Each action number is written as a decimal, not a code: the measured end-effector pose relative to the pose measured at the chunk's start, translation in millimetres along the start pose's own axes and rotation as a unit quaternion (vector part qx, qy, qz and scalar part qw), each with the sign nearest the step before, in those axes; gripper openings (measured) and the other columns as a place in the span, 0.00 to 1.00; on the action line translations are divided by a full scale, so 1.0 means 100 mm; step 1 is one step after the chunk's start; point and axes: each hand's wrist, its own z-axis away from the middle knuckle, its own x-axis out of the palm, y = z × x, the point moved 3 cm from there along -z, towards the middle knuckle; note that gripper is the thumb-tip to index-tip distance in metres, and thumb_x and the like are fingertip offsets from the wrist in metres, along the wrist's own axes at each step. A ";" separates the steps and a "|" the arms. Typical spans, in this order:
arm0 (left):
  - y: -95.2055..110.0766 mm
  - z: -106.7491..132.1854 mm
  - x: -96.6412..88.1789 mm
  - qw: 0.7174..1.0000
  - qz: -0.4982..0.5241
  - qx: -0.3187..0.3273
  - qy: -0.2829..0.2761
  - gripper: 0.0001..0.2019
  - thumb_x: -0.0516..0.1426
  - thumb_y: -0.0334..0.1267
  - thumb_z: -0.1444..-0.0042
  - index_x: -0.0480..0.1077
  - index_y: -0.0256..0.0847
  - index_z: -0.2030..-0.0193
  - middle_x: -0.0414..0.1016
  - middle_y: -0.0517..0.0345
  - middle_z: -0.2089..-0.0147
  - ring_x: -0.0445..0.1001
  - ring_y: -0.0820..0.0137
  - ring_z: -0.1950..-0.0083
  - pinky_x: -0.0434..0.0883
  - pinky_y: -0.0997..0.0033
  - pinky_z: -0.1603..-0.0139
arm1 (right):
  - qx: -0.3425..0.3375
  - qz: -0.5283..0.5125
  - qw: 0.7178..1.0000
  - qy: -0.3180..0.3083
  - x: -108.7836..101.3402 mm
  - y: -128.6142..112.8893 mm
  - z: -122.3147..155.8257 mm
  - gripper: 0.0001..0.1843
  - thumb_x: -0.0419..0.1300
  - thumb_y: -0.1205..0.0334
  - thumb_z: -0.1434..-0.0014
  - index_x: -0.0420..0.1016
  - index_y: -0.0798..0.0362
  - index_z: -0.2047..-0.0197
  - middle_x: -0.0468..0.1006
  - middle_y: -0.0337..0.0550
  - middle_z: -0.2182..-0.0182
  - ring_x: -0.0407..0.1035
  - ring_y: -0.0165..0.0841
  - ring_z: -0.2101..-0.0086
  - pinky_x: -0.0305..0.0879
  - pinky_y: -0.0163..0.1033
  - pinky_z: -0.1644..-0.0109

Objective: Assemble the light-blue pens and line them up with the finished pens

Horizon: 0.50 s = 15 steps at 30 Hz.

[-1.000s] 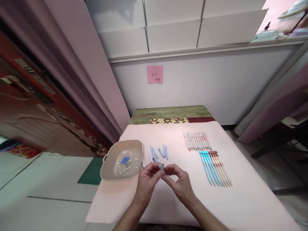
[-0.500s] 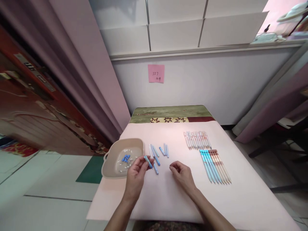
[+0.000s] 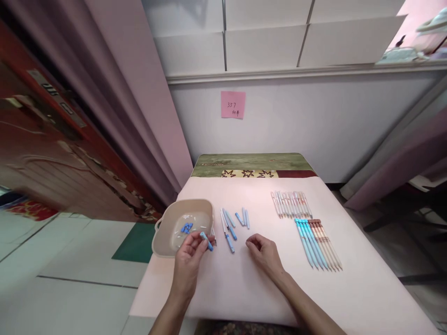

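My left hand [image 3: 189, 260] is closed on a short blue pen barrel [image 3: 206, 241], held tilted beside the near right rim of a beige basin [image 3: 158, 242]. Small blue pieces [image 3: 186, 228] and several white bits lie in the basin. Fingers curled together, my right hand [image 3: 264, 253] hovers over or rests on the pink tabletop; whether anything sits in its pinch is hidden. Between and beyond the hands lie loose pen parts: a blue barrel [image 3: 229, 243], thin white refills [image 3: 223, 220] and pale blue tubes [image 3: 246, 217].
To the right, a row of light blue and brown-topped pens [image 3: 317, 244] lies side by side. Behind it is a row of clear pens [image 3: 291, 204]. A pink note [image 3: 233, 105] is stuck on the wall past the table's green far end [image 3: 251, 160].
My left hand has moved left with the blue pen barrel, nearer the basin and away from the loose parts. My right hand keeps its curled shape. The camera view has shifted slightly.
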 end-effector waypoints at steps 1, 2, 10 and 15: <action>0.00 0.00 -0.07 1.000 -0.006 0.006 0.010 0.17 0.65 0.41 0.52 0.69 0.38 0.57 0.79 0.50 0.58 0.78 0.62 0.55 0.72 0.63 0.50 | -0.001 0.003 1.000 0.000 0.01 0.00 -0.01 0.09 0.55 0.59 0.44 0.75 0.50 0.72 0.76 0.38 0.77 0.68 0.33 0.75 0.61 0.34 0.70; 0.01 -0.01 -0.13 1.000 -0.011 0.012 0.020 0.16 0.65 0.41 0.53 0.69 0.38 0.58 0.79 0.50 0.56 0.77 0.63 0.55 0.72 0.65 0.50 | -0.004 0.006 1.000 -0.001 0.02 0.00 -0.02 0.09 0.55 0.59 0.44 0.75 0.50 0.71 0.76 0.37 0.77 0.68 0.33 0.75 0.61 0.34 0.69; 0.19 -0.03 -0.44 0.996 -0.004 0.040 0.080 0.17 0.65 0.43 0.53 0.68 0.39 0.59 0.78 0.50 0.56 0.79 0.64 0.61 0.74 0.64 0.55 | -0.016 0.048 0.998 -0.022 0.20 -0.10 -0.14 0.08 0.56 0.63 0.45 0.77 0.49 0.70 0.79 0.38 0.73 0.71 0.32 0.73 0.61 0.33 0.68; 0.27 0.01 -0.46 0.995 0.000 0.044 0.092 0.20 0.64 0.43 0.51 0.68 0.40 0.54 0.78 0.51 0.56 0.78 0.64 0.63 0.74 0.64 0.59 | -0.022 0.074 0.997 -0.017 0.24 -0.13 -0.17 0.09 0.55 0.64 0.45 0.77 0.49 0.70 0.80 0.40 0.72 0.72 0.34 0.71 0.61 0.34 0.66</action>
